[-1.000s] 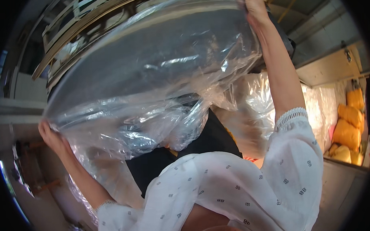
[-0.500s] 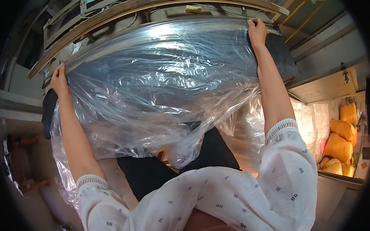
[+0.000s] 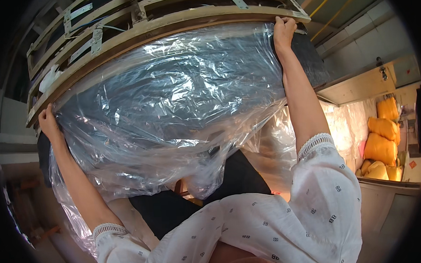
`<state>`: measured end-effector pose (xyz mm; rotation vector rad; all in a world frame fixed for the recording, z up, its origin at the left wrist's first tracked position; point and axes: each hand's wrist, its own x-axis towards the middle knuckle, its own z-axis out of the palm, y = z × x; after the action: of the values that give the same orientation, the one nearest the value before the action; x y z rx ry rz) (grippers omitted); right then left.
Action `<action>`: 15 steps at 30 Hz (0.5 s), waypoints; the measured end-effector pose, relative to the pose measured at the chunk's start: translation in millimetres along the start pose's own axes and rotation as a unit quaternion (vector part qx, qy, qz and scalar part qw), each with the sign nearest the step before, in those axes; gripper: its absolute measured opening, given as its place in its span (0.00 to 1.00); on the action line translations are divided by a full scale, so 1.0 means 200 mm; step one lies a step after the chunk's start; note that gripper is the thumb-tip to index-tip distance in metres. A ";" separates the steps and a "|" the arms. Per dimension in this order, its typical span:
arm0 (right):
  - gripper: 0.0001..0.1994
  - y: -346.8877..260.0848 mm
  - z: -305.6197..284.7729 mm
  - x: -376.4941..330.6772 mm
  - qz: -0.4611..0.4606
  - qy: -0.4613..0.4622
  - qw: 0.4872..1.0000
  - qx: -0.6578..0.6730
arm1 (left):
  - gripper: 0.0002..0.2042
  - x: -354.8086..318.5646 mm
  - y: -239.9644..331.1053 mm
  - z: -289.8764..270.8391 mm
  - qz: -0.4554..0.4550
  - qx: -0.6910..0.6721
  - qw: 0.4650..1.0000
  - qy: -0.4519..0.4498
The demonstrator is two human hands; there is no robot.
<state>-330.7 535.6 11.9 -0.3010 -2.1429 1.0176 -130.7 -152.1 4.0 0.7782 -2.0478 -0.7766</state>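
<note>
A wide sheet of clear plastic film point(image 3: 181, 91) is stretched between my hands over a dark surface, its loose wrinkled folds hanging down to my lap. At the far left corner of the film, my left hand point(image 3: 50, 124) is closed on its edge, close beside the end of a long wooden bar point(image 3: 169, 22). My right hand point(image 3: 285, 34) is closed on the film at the far right, right up against the bar. The bar lies along the film's far edge and hides part of it.
Behind the bar is a slatted wooden frame point(image 3: 96, 38) with metal plates and thin wires. Off to the right stand a wooden board point(image 3: 357, 85) and stacked yellow-orange bundles point(image 3: 380, 144). Yellow cables hang at the upper right. More clear film glows beside my right arm.
The wooden bar and frame have come nearer, covering the gap beyond the film where a small yellow piece lay. My left hand has shifted left and nearer; the right hand slightly left.
</note>
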 end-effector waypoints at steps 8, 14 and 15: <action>0.24 0.08 -0.01 0.07 0.031 -0.005 0.999 0.027 | 0.19 -0.02 -0.01 -0.01 0.101 0.147 0.983 -0.050; 0.20 0.09 -0.17 0.02 -0.013 -0.249 0.946 0.210 | 0.14 -0.07 -0.14 -0.47 0.075 -0.024 0.996 0.042; 0.19 0.16 -0.24 0.05 -0.160 -0.230 0.956 0.083 | 0.13 -0.11 -0.25 -0.57 0.096 0.044 0.994 0.035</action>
<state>-306.8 589.7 13.2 0.3911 -2.3854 1.1436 -12.9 -195.6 14.3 0.6367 -2.0684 -0.5463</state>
